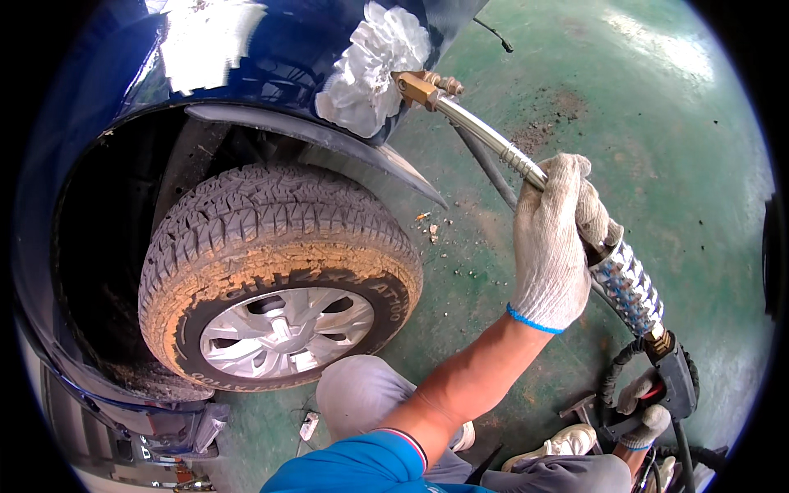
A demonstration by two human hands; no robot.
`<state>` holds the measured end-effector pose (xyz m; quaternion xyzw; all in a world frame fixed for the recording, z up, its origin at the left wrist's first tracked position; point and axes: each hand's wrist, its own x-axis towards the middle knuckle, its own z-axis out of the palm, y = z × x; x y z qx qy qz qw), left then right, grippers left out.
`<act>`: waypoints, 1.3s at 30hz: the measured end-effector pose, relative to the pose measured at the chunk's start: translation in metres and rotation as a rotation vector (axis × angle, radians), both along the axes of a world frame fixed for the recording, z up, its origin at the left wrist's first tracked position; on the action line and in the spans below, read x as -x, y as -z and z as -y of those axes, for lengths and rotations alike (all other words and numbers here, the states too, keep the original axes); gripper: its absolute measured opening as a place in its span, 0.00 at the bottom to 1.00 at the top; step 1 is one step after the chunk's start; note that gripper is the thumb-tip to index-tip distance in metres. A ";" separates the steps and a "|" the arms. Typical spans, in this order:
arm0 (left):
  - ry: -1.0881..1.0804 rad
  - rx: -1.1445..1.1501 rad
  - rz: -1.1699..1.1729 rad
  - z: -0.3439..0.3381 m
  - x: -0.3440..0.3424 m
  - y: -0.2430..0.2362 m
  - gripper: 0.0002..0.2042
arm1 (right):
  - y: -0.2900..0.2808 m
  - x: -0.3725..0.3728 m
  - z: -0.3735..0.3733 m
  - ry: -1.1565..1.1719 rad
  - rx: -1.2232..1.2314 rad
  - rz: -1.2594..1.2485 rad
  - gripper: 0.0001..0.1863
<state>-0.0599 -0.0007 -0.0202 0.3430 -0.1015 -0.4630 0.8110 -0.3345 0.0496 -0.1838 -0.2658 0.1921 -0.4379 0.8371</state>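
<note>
A long dent puller (485,131) runs from the lower right up to the blue car body panel (288,49). Its brass head (417,90) meets the right side of a sanded bare-metal patch (374,70); whether it touches cannot be told. My left hand (552,255), in a white knit glove with a blue cuff, is wrapped round the shaft just above the shiny knurled sleeve (631,283). Lower down, my right hand (647,417), also gloved, closes on the black pistol-style handle (677,382), by a red trigger. Part of that hand is hidden behind the handle.
A muddy tyre with a silver wheel (288,329) stands at left under the wheel arch, its liner edge (329,135) jutting out. Another sanded patch (209,41) is on the panel. Black cables (682,452) trail at lower right. Dirt (542,127) lies on the green floor.
</note>
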 end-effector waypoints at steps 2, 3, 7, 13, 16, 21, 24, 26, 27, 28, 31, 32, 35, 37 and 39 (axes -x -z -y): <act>0.001 0.008 -0.008 0.002 -0.002 -0.002 0.11 | 0.001 -0.002 0.002 -0.003 0.004 0.007 0.25; 0.002 0.003 -0.003 0.002 -0.004 -0.003 0.11 | 0.001 -0.003 0.001 -0.005 0.001 0.013 0.25; 0.014 0.007 0.018 0.002 -0.009 0.001 0.11 | -0.003 -0.006 0.002 -0.009 -0.021 0.031 0.24; -0.001 0.008 -0.008 0.003 -0.007 -0.002 0.10 | -0.009 -0.008 0.003 -0.016 -0.044 0.057 0.23; 0.015 0.008 0.029 0.003 -0.009 0.001 0.11 | -0.011 -0.005 0.005 -0.009 -0.064 0.048 0.22; 0.020 0.039 0.038 0.004 -0.008 0.002 0.11 | -0.016 -0.003 0.009 -0.054 -0.095 0.135 0.19; -0.014 0.034 0.032 0.005 -0.005 -0.002 0.10 | -0.019 -0.003 0.013 -0.080 -0.105 0.155 0.18; -0.013 0.072 0.068 0.005 -0.006 0.001 0.10 | -0.020 0.001 0.014 -0.083 -0.105 0.134 0.20; -0.036 0.051 0.108 0.006 -0.002 0.001 0.10 | -0.019 0.004 0.015 -0.084 -0.105 0.107 0.21; -0.063 0.031 0.154 0.007 0.004 0.001 0.11 | -0.021 0.003 0.017 -0.089 -0.106 0.087 0.23; 0.079 0.021 0.169 0.004 0.026 0.016 0.08 | -0.032 -0.002 0.008 0.041 -0.200 0.033 0.27; 0.087 0.029 0.108 0.006 0.027 0.018 0.09 | -0.027 0.001 0.008 0.021 -0.195 0.043 0.29; 0.118 0.003 0.184 0.011 0.008 0.012 0.11 | -0.017 0.008 0.011 -0.015 -0.185 0.071 0.31; 0.074 -0.004 0.293 0.013 -0.024 -0.006 0.13 | -0.024 0.004 0.011 -0.001 -0.193 0.084 0.31; 0.105 0.105 0.276 0.024 -0.076 -0.018 0.13 | -0.022 0.011 0.011 0.010 -0.176 0.045 0.30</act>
